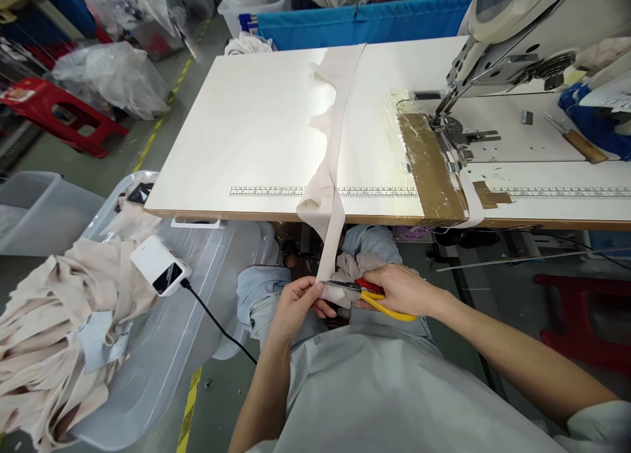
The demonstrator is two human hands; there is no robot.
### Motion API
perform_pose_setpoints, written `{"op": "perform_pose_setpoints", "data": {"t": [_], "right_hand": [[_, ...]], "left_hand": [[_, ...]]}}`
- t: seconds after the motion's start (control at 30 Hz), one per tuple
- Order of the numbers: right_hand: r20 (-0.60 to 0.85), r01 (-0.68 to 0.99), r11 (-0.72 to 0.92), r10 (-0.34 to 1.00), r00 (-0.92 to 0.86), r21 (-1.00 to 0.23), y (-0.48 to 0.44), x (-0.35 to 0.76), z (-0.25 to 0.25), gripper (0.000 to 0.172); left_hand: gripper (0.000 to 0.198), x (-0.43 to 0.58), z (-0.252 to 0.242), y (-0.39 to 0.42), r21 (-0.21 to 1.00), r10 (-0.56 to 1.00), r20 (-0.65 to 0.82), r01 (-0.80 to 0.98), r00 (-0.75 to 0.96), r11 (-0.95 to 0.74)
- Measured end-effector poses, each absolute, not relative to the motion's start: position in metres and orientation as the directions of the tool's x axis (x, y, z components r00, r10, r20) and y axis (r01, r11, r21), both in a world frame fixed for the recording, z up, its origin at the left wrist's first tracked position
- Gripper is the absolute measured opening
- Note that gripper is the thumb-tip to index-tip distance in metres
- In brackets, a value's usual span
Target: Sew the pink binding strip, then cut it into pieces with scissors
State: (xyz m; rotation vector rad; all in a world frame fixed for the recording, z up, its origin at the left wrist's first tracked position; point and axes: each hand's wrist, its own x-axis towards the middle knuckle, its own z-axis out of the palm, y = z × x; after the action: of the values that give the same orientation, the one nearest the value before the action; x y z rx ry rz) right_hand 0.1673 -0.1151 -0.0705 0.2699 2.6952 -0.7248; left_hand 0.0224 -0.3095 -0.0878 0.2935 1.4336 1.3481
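A long pale beige fabric strip (340, 111) lies across the white table and hangs over its front edge, twisted near the edge. My left hand (298, 302) pinches the strip's lower end between thumb and fingers, above my lap. My right hand (397, 290) is closed around the red and yellow handles of the scissors (377, 300). The scissor blades point left and meet the strip right beside my left fingertips. More beige fabric hangs just behind the blades, partly hidden by my hands.
A sewing machine (517, 39) stands at the table's right, with brown tape beside its needle area. To the left, a clear plastic bin (162, 374) holds beige strips (73, 295) and a white device (160, 265) with a black cable. Red stools stand on both sides.
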Motion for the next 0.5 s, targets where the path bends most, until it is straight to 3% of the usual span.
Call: {"op": "perform_pose_setpoints", "data": {"t": [0.5], "right_hand": [[-0.38,0.263,0.853,0.082,-0.921,-0.452,-0.1178,0.1607,-0.0725,0.046]], "left_hand": [[0.046,0.0193,-0.0912,-0.3133,0.83,0.751,-0.519,-0.451,-0.409,0.328]]}}
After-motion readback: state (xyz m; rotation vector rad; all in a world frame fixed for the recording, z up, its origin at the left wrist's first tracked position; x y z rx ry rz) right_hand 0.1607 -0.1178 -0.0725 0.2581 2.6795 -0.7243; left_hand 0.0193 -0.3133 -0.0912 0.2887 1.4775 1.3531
